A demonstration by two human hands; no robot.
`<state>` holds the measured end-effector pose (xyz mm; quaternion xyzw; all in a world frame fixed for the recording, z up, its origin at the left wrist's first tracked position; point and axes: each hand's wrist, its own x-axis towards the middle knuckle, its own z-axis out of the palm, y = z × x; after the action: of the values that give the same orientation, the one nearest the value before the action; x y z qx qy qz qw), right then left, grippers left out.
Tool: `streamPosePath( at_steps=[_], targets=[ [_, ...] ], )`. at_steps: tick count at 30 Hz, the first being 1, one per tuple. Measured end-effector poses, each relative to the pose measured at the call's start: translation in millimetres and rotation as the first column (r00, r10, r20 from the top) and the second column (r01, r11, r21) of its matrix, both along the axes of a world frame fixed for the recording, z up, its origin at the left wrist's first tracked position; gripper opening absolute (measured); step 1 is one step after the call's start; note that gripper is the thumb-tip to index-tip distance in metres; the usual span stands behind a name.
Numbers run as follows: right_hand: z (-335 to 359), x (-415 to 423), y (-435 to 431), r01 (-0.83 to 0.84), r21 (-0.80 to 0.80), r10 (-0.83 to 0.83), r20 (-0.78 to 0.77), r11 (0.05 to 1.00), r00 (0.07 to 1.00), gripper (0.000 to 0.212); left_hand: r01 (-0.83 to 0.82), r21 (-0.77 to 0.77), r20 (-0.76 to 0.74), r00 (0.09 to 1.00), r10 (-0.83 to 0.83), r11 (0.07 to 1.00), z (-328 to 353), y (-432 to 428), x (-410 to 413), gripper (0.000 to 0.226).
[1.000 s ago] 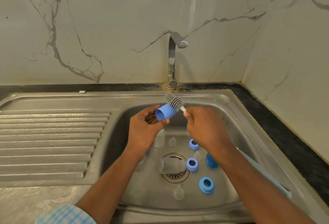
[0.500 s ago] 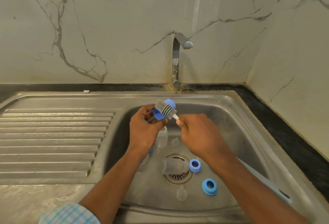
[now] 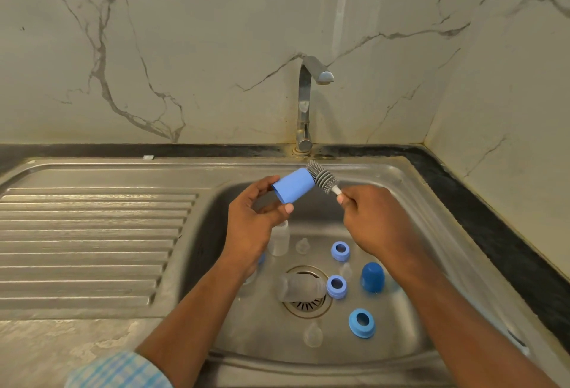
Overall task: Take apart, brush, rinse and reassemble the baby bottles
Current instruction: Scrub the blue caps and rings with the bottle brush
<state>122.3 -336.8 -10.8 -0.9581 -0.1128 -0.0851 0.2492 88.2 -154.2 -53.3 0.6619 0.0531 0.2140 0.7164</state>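
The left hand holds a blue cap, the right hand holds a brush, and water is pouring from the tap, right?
No, the head view shows no water falling from the tap. The rest is right: the left hand holds the blue cap and the right hand holds the brush.

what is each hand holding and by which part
The left hand pinches the blue bottle cap at its lower-left end, thumb below, fingers above. The right hand grips the grey bottle brush by its white handle, just behind the bristles.
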Motion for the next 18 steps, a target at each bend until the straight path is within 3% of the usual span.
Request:
streamPosePath(
  at_steps=[4,8,11,15,18],
  targets=[
    [0.6,-1.8,0.0,-0.001,-0.008,0.001,0.023,1.0,1.0,0.031,0.035,-0.103,-0.068,0.997,-0.042,0.994,-3.0,1.3,3.6,0.051],
    [0.2,-0.8,0.0,-0.006,-0.007,0.006,0.013,1.0,1.0,0.032,0.095,-0.417,-0.082,0.987,-0.141,0.904,6.0,-0.5,1.2,0.023],
    [-1.3,-0.8,0.9,-0.019,-0.018,0.019,0.013,1.0,1.0,0.038,0.072,-0.422,-0.087,0.989,-0.12,0.904,3.9,3.1,2.7,0.019],
    [-1.3,-0.1,0.9,-0.029,-0.012,0.029,0.03,1.0,0.999,0.032,0.053,-0.456,-0.147,0.98,-0.134,0.888,4.6,4.6,3.9,0.04],
    [-3.0,0.5,0.0,-0.035,-0.01,0.035,0.044,0.999,0.998,0.029,0.13,-0.402,-0.217,0.948,-0.233,0.906,5.5,1.7,0.9,0.03]
  ],
)
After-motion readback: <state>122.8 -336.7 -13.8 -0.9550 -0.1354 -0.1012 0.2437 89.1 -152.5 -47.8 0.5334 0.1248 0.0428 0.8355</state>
